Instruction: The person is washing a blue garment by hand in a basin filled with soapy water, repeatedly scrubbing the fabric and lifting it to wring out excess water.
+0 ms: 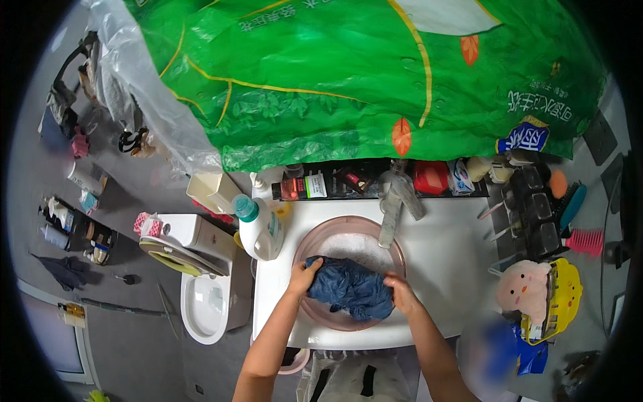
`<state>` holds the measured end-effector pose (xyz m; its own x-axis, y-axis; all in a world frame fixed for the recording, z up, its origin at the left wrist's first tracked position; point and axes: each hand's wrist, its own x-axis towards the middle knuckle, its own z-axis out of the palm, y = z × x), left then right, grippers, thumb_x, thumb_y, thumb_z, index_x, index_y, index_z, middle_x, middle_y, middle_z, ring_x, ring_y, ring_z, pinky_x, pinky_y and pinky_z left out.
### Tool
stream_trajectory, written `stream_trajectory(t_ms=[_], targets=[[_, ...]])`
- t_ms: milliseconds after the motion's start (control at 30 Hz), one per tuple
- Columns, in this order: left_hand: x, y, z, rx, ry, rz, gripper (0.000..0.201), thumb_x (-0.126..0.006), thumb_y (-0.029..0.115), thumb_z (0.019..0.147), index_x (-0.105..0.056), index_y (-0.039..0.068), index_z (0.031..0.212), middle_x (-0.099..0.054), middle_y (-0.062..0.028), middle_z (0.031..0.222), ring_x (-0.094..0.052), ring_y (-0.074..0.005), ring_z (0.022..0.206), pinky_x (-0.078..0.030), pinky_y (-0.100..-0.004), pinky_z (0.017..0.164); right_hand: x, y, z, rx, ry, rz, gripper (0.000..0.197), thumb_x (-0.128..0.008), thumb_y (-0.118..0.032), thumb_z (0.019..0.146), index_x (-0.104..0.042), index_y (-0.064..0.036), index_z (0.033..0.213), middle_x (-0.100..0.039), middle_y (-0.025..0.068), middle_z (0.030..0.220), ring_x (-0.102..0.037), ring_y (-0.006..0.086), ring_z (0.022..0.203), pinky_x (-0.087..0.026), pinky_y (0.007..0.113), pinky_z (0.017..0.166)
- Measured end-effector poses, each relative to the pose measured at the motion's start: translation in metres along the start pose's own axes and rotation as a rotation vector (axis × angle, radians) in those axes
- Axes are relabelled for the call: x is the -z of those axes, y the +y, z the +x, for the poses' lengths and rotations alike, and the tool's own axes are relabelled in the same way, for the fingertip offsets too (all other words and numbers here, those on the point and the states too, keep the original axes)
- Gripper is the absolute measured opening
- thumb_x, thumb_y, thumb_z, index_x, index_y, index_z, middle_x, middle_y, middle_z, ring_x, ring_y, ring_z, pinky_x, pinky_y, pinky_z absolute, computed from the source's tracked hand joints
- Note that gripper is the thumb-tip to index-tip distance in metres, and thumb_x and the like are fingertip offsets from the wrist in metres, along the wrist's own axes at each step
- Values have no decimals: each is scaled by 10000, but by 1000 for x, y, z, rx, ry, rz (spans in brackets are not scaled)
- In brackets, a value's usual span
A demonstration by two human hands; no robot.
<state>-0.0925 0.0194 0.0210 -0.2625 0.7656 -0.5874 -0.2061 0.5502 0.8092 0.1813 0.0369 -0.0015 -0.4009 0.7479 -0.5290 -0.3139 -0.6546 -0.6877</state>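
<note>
Between both hands a wet, bunched dark blue cloth [349, 287] is stretched above a pinkish see-through basin [301, 244]. White suds [358, 246] float on the water in it. My left hand [305, 276] grips the cloth's left end, thumb on top. Its right end is held by my right hand [400, 293], fingers closed round it. What kind of garment or cloth it is, I cannot make out. The basin stands in a white washbasin [449, 268], under a metal tap [394, 208]. A white bottle with a teal cap [260, 228] stands at the left.
A shelf behind the tap holds tubes, a red box [431, 177] and small bottles. Green plastic packaging [301, 74] hangs over the far side. A toilet [207, 301] stands left. At right are a black organizer [532, 208], a pink brush [584, 242] and a yellow basket [566, 295].
</note>
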Motion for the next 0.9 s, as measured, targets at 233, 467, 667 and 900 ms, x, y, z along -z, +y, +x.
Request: stream_trajectory(t_ms=[233, 467, 667, 900], targets=[[-28, -1, 26, -97, -129, 1120, 972, -593, 574, 697, -140, 10, 1347, -305, -281, 1295, -390, -378, 1171, -362, -378, 938, 11, 67, 32, 326, 617, -196, 720, -593, -365, 764, -296, 34, 1286, -360, 191, 1296, -336, 312, 1203, -270, 388, 996], [-79, -52, 30, -198, -304, 1910, 951, -438, 676, 730, -6, 159, 1400, 61, -162, 1442, -27, -411, 1309, -152, -491, 1028, -40, 76, 46, -33, 535, -1271, 748, -486, -458, 807, -139, -128, 1382, -79, 290, 1387, -268, 459, 1215, -302, 459, 973], [-86, -70, 63, -267, -311, 1867, 914, -296, 710, 751, -55, 111, 1398, -10, -170, 1443, -49, -390, 1314, -195, -457, 1018, -21, 77, 80, -112, 381, -1402, 661, -418, -397, 851, -189, -38, 1356, -337, 258, 1304, -364, 368, 1188, -337, 387, 953], [-31, -27, 112, -581, -663, 1676, 619, -642, 422, 642, -503, 150, 1181, -528, -110, 1165, -504, -315, 1048, -376, -380, 914, 22, 77, 76, 236, 356, -1013, 601, -607, -386, 764, -454, 14, 1186, -519, 197, 1133, -496, 329, 1045, -375, 362, 897]])
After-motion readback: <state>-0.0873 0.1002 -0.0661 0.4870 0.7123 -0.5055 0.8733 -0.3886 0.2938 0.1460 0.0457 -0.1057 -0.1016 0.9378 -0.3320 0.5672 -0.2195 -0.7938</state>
